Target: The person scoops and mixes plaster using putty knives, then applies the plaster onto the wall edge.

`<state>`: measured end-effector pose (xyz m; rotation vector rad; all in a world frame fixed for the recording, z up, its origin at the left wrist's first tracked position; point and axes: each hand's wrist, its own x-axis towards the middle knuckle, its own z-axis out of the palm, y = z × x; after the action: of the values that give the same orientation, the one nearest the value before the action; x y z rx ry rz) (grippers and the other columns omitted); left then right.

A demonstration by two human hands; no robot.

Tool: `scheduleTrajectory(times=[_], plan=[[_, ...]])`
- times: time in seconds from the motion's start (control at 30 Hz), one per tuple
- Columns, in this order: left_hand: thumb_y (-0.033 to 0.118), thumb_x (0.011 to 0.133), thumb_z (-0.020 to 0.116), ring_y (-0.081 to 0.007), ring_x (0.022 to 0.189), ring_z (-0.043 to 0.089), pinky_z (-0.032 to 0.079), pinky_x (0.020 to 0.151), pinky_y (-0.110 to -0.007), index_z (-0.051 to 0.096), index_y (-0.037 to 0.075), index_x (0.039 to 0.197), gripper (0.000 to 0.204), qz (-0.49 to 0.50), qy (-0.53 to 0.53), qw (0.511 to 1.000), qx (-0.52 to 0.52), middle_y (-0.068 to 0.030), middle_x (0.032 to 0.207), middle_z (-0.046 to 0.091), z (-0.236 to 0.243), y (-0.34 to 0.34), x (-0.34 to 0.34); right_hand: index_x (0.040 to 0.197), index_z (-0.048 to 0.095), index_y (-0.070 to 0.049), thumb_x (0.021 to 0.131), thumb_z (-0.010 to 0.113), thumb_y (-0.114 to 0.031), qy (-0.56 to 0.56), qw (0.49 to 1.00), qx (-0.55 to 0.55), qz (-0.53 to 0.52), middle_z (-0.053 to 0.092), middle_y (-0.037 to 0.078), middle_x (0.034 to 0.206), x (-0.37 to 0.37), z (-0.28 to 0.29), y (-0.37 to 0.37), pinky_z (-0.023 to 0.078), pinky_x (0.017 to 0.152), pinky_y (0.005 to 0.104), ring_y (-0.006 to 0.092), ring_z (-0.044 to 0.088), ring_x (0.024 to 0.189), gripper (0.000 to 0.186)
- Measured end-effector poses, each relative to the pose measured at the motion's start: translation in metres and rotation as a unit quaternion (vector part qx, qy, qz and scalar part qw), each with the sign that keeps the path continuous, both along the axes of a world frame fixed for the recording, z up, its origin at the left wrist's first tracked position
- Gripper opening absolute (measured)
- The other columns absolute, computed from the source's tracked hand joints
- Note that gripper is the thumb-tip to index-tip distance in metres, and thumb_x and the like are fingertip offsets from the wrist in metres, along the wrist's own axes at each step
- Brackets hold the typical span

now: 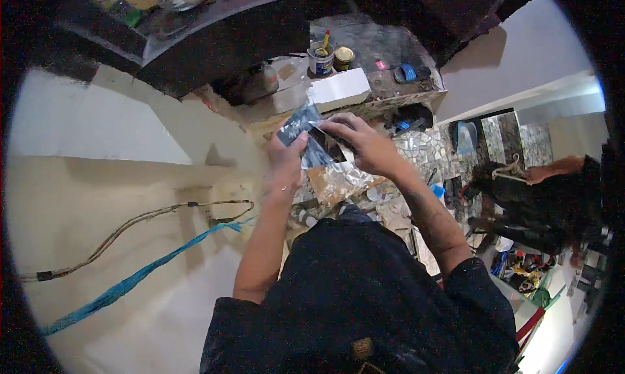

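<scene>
In front of my body, my left hand (286,158) grips a dark flat sheet (316,154) smeared with white paste, thumb on top. Close by on the right, my right hand (370,145) pinches a thin flat blade, like a putty scraper (317,123), with its pale edge against the sheet. The scraper's far part is partly hidden by my fingers, so its full shape is unclear. Below both hands, a brown board (342,180) with white paste smears lies near my feet.
On the ledge ahead stand a bucket (321,63) with a yellow-handled tool, a tin (344,56), a white block (340,89) and blue slippers (409,73). Cables (156,212) and a blue wrapped strand (130,284) stick out of the left wall. At right, another person (547,192) holds a hanger.
</scene>
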<state>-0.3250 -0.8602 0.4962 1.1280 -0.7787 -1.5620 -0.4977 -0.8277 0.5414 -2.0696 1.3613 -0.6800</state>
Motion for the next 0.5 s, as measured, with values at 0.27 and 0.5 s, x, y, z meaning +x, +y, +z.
scheduleTrajectory(times=[0.27, 0.5], plan=[[-0.007, 0.071, 0.056, -0.0126, 0.073, 0.054, 0.045, 0.067, -0.025, 0.053, -0.001, 0.100, 0.030, 0.068, -0.135, 0.988, 0.030, -0.0044, 0.087, 0.058, -0.006, -0.011, 0.013, 0.119, 0.046, -0.018, 0.065, 0.053, 0.006, 0.106, 0.993, 0.013, 0.056, 0.045, 0.014, 0.113, 0.003, -0.033, 0.013, 0.037, 0.090, 0.0404, 0.0340, 0.044, 0.106, 0.060], [-0.001, 0.071, 0.059, -0.0138, 0.075, 0.055, 0.045, 0.069, -0.028, 0.056, 0.003, 0.098, 0.027, 0.038, -0.180, 0.978, 0.102, -0.0020, 0.088, 0.059, -0.101, 0.021, 0.078, 0.119, 0.046, -0.008, 0.064, 0.056, 0.008, -0.306, 0.941, 0.119, 0.084, 0.048, 0.008, 0.119, 0.060, 0.021, -0.041, 0.030, 0.098, 0.0299, 0.0180, 0.041, 0.114, 0.058]])
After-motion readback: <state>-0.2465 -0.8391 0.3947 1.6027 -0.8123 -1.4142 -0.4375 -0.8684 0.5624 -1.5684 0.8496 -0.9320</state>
